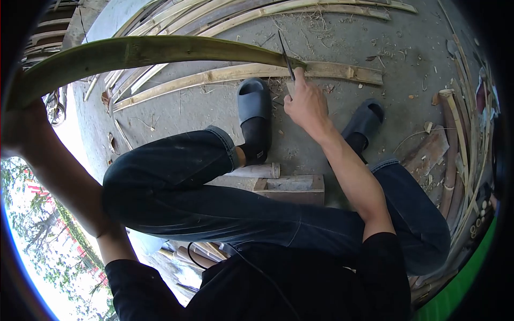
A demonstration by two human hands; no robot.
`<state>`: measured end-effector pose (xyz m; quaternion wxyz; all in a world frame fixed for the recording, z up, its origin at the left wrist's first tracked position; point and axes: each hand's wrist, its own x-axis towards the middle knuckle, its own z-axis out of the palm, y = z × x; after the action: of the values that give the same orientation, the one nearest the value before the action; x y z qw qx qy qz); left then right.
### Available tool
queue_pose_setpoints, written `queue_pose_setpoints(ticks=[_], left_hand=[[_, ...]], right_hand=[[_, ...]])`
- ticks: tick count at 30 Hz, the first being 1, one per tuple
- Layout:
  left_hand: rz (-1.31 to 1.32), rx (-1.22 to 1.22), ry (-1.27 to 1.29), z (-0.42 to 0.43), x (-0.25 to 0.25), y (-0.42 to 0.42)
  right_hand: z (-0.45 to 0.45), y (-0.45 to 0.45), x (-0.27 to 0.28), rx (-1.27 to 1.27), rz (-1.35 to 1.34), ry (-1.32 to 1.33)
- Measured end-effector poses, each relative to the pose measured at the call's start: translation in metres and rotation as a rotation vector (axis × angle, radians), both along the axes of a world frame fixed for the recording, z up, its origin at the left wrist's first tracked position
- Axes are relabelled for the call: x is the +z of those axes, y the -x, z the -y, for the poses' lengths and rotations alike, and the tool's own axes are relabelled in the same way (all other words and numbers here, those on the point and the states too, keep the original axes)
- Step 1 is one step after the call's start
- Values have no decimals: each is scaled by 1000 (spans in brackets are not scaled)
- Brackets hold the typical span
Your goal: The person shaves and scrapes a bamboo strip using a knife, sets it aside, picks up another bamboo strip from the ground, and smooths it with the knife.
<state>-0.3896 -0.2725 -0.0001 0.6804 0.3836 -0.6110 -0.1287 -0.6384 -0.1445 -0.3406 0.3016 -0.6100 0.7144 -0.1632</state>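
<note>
A long green bamboo strip arches across the upper view from the far left to the top centre. My left hand is at the far left edge, closed around the strip's near end, partly in shadow. My right hand is closed on the handle of a knife, index finger stretched along it. The thin dark blade points up and lies against the strip's right end. Most of the handle is hidden by my fingers.
Split bamboo poles lie on the concrete floor beyond my sandalled feet. A small wooden block and a bamboo piece sit between my legs. More bamboo and scraps lie at the right.
</note>
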Motion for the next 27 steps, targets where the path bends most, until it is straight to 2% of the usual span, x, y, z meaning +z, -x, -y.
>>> queue_pose_setpoints(ticks=[2, 3, 6, 8, 9, 10, 12, 13, 14, 16, 17, 18, 19, 21, 22, 25, 27], left_hand=[[-75, 181, 65, 7, -6, 7], [-87, 141, 49, 8, -6, 2], [-19, -100, -112, 31, 13, -98], [18, -283, -235, 42, 25, -166], [-26, -596, -267, 47, 28, -166], [-19, -614, -244, 48, 27, -164], [-62, -161, -120, 41, 21, -163], [-38, -121, -107, 35, 19, -145], [-34, -118, -109, 34, 23, -149], [-75, -612, -194, 37, 34, -157], [-147, -724, -190, 33, 43, -147], [-143, -723, -193, 35, 47, -152], [-134, -598, -169, 33, 50, -146], [-133, -348, -114, 29, 41, -136], [-84, -525, -145, 39, 30, -157], [-132, -520, -178, 33, 4, -110], [-111, -526, -211, 36, 7, -115]], right_hand=[[3, -17, 33, 17, -2, -1], [3, -18, 40, 33, -13, 8], [11, -3, 3, 11, -38, -44], [10, 25, -56, -6, -95, -203], [8, 41, -78, -17, -106, -231], [6, 55, -84, -37, -106, -209], [-4, 70, -90, 24, -185, -297], [-5, 68, -91, 28, -179, -303], [-4, 68, -91, 15, -142, -317], [7, 68, -83, -10, -111, -310], [9, 63, -73, -94, -66, -323], [8, 59, -67, -174, -19, -344], [7, 56, -70, -170, -15, -348], [16, 53, -74, -234, 85, -154], [21, 53, -71, -229, 84, -147], [30, 44, -68, -140, 161, -173], [27, 30, -75, -235, 259, -6]])
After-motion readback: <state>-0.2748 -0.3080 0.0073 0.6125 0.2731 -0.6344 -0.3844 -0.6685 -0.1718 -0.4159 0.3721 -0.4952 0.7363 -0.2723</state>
